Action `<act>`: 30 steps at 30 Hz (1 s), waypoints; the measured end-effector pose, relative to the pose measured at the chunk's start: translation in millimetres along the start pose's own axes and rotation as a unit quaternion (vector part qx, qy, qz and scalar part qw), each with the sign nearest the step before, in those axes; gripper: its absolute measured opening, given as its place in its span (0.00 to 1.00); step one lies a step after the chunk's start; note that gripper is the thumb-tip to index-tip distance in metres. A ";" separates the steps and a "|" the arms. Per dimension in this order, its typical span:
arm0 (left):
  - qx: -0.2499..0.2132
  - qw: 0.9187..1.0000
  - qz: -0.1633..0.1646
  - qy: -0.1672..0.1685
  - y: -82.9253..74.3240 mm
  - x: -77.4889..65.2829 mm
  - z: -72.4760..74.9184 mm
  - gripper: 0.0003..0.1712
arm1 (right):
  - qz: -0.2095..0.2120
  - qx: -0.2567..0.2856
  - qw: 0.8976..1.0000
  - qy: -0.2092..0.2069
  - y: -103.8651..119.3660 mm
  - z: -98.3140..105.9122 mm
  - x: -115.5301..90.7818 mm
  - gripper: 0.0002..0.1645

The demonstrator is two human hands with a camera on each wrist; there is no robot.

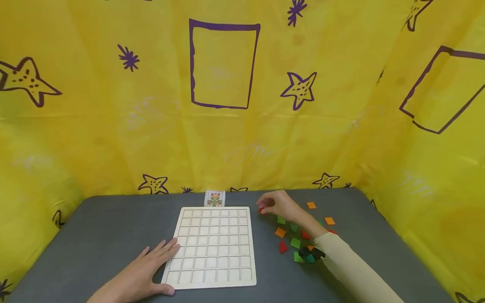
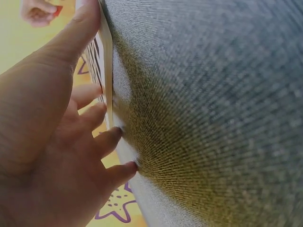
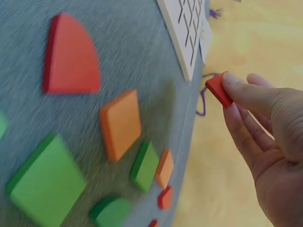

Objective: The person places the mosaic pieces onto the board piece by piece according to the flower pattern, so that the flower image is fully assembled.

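A white gridded board (image 1: 216,251) lies on the dark table, its squares bare. My left hand (image 1: 142,269) rests along the board's left edge, fingers spread and fairly straight, thumb by the near corner. Past the board's right side, my right hand (image 1: 279,205) pinches a small red tile (image 3: 218,90) between thumb and fingers, raised above the table. Below that forearm lie loose tiles: a red quarter-round tile (image 3: 73,59), an orange tile (image 3: 121,125), a green tile (image 3: 47,182) and several others. The right sleeve and wrist hide part of this group.
Behind the board's far edge lies a small card (image 1: 214,198) with a coloured pattern on a grid. Yellow cloth (image 1: 227,139) with purple drawings hangs behind and beside the grey table (image 1: 113,227). One orange tile (image 1: 311,205) sits near the back, right of the hand.
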State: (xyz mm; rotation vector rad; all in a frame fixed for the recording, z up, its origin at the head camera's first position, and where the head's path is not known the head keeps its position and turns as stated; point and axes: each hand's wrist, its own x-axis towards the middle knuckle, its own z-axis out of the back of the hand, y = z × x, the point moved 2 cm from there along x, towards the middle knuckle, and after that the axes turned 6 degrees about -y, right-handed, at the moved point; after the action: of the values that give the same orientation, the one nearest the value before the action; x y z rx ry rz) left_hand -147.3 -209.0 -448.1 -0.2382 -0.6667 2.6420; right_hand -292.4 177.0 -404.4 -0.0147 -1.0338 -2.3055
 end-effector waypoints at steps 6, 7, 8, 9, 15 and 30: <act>0.006 0.998 0.051 0.020 6.2 1.7 -0.5 0.64 | 0.021 -0.002 1.000 0.016 12.7 -18.1 15.0 0.12; 0.003 0.998 0.053 0.022 6.7 1.7 -0.3 0.64 | 0.022 -0.001 1.000 0.018 14.6 -20.7 16.7 0.12; -0.001 0.998 0.052 0.023 7.2 1.7 -0.2 0.64 | 0.024 0.001 1.000 0.020 16.1 -23.3 18.4 0.12; -0.006 0.998 0.050 0.025 7.6 1.6 0.1 0.64 | 0.027 0.005 0.999 0.021 17.6 -25.7 20.1 0.13; -0.011 0.999 0.025 0.023 8.5 2.8 1.8 0.61 | 0.025 0.030 0.999 0.016 21.8 -37.5 29.6 0.14; -0.033 0.997 0.061 0.040 12.1 7.0 -1.5 0.61 | 0.020 0.029 0.998 0.054 31.8 -70.0 46.5 0.15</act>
State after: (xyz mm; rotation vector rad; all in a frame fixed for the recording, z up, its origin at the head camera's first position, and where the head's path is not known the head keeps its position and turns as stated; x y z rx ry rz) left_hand -157.4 -215.1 -455.7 -0.4136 -0.7355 2.7114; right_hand -297.6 88.8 -420.2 0.1104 -1.0359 -2.2136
